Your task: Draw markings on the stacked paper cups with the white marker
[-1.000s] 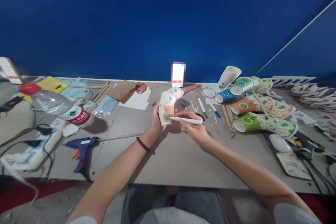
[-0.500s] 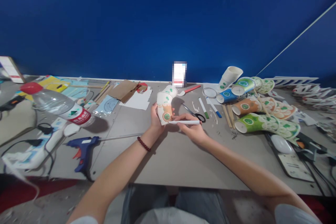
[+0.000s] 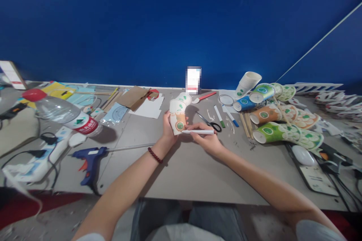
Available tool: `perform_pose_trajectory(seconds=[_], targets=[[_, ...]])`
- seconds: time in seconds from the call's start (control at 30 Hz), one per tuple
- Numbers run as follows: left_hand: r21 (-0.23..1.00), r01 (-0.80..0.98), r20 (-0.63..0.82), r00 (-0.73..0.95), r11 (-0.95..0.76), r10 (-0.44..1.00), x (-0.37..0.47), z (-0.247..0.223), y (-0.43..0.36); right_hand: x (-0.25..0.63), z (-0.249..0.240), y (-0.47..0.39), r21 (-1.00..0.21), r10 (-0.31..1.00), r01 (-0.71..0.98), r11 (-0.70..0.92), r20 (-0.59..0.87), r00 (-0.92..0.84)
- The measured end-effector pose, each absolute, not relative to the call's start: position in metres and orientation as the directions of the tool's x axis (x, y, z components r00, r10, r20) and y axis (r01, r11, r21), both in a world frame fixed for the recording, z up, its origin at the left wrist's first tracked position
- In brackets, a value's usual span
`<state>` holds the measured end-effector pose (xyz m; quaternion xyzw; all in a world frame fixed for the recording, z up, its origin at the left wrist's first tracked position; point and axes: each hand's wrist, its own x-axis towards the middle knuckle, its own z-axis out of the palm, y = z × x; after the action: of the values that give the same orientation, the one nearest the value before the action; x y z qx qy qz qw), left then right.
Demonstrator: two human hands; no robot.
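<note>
Head view: the left hand [image 3: 168, 132] is closed around a bent cup piece [image 3: 178, 120], its fingers wrapping the left side and holding it up over the table [image 3: 195, 180]. At least two paper cups appear joined end to end in it, so the joining looks done. Orange covers much of the lower cup beside a plain white strip near the left hand; whether that strip is meant to remain white, I cannot tell.

The right hand [image 3: 209, 138] pinches a white marker [image 3: 202, 132], its tip at the cup's lower edge; contact is too small to confirm. Marking therefore seems under way rather than complete.

Well to the right of the right hand lie similar pieces: blue [image 3: 263, 92], orange [image 3: 264, 114] and green [image 3: 265, 134], all seemingly finished. The blue one has a cross on its base; the held piece's base is hidden, so any such mark there is unknown. Just beyond the right hand are scissors [image 3: 217, 127], a green-capped marker [image 3: 220, 116] and a blue-capped one [image 3: 231, 116].
</note>
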<state>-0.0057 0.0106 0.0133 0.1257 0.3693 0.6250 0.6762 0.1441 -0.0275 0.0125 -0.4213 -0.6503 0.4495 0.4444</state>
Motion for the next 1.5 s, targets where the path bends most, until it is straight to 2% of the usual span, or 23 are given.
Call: perform_pose_trajectory(seconds=[0.17, 0.33, 0.6, 0.77, 0.97, 1.1, 1.23, 1.4, 1.5], targets=[[0.64, -0.746, -0.335, -0.054, 0.185, 0.941, -0.006, 0.0112, 0.0112, 0.1439, 0.0136, -0.0274, -0.958, 0.951, 0.165, 0.233, 0.189, -0.243], [0.639, -0.748, -0.336, -0.064, 0.178, 0.94, -0.0058, 0.0082, 0.0117, 0.1437, 0.0164, -0.029, -0.974, 0.95, 0.112, 0.196, 0.161, -0.267], [0.624, -0.758, -0.348, -0.053, 0.189, 0.936, -0.0057, 0.0094, 0.0123, 0.1451, 0.0123, -0.0285, -0.967, 0.952, 0.136, 0.217, 0.179, -0.249], [0.64, -0.748, -0.336, -0.068, 0.175, 0.939, -0.0053, 0.0097, 0.0114, 0.1453, 0.0096, -0.0278, -0.975, 0.943, 0.067, 0.212, 0.186, -0.276], [0.625, -0.758, -0.353, -0.059, 0.188, 0.934, -0.0051, 0.0116, 0.0104, 0.1449, 0.0105, -0.0283, -0.973, 0.956, 0.114, 0.203, 0.171, -0.239], [0.631, -0.752, -0.352, -0.061, 0.189, 0.934, -0.0053, 0.0103, 0.0113, 0.1444, 0.0119, -0.0276, -0.977, 0.948, 0.065, 0.205, 0.182, -0.26], [0.641, -0.744, -0.344, -0.06, 0.188, 0.937, -0.0057, 0.0089, 0.0122, 0.1448, 0.011, -0.0271, -0.967, 0.955, 0.123, 0.222, 0.19, -0.229], [0.642, -0.739, -0.34, -0.039, 0.202, 0.94, -0.0061, 0.0096, 0.012, 0.1457, 0.0103, -0.0275, -0.977, 0.947, 0.05, 0.205, 0.186, -0.261], [0.65, -0.736, -0.34, -0.057, 0.191, 0.939, -0.0058, 0.0107, 0.0115, 0.1455, 0.0095, -0.0269, -0.974, 0.953, 0.071, 0.215, 0.193, -0.234]])
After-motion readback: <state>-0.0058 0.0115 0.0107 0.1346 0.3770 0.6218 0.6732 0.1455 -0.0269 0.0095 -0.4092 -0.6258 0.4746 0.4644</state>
